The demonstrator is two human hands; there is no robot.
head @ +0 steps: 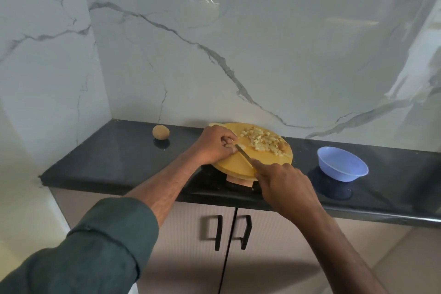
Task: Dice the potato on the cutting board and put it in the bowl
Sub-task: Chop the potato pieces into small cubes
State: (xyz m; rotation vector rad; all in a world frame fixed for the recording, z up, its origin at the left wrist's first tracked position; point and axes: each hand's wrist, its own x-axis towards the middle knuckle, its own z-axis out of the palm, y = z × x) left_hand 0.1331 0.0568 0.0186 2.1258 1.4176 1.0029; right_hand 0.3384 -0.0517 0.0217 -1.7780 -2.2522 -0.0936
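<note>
A round yellow cutting board (pixel 235 166) lies on the black counter. A pile of diced potato (pixel 263 142) covers its far right part. My left hand (pixel 214 144) sits on the board's left side, fingers curled round a small piece of potato (pixel 240 146). My right hand (pixel 284 182) grips the handle of a knife (pixel 243 153) at the board's near edge. The blade points up-left and meets the piece under my left fingers. The blue plastic bowl (pixel 342 163) stands to the right of the board with nothing seen inside it.
A whole unpeeled potato (pixel 161 132) rests on the black counter (pixel 114 157) left of the board. Marble wall panels close off the back and left. Below the counter's front edge are two cabinet doors with black handles (pixel 218 233).
</note>
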